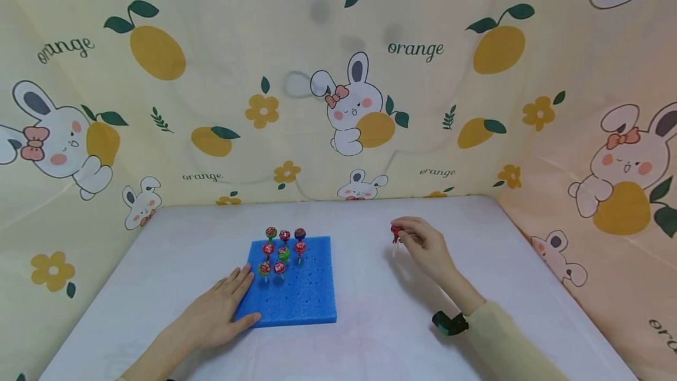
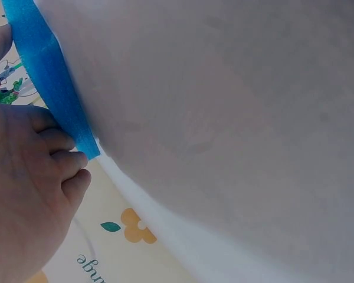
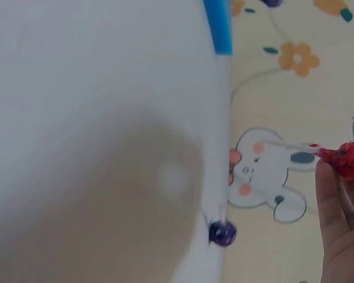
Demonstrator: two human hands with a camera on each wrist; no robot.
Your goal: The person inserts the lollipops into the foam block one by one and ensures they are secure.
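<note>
My right hand (image 1: 429, 251) pinches a red-wrapped lollipop (image 1: 396, 231) by its candy head, to the right of a blue foam board (image 1: 309, 298). In the right wrist view the held lollipop's white stick (image 3: 286, 145) points away from the fingers. My left hand (image 1: 217, 313) lies along the board's left side, fingers extended and thumb over the near left corner. Several lollipops (image 1: 284, 253) stand upright in the board's far left part, in rows, with red, green and dark wrappers.
A purple-wrapped lollipop (image 3: 222, 233) lies on the white table in the right wrist view; the head view hides it behind my right hand. Small holes dot the foam board. A printed cloth (image 1: 423, 104) with rabbits and oranges stands around the table's back and sides.
</note>
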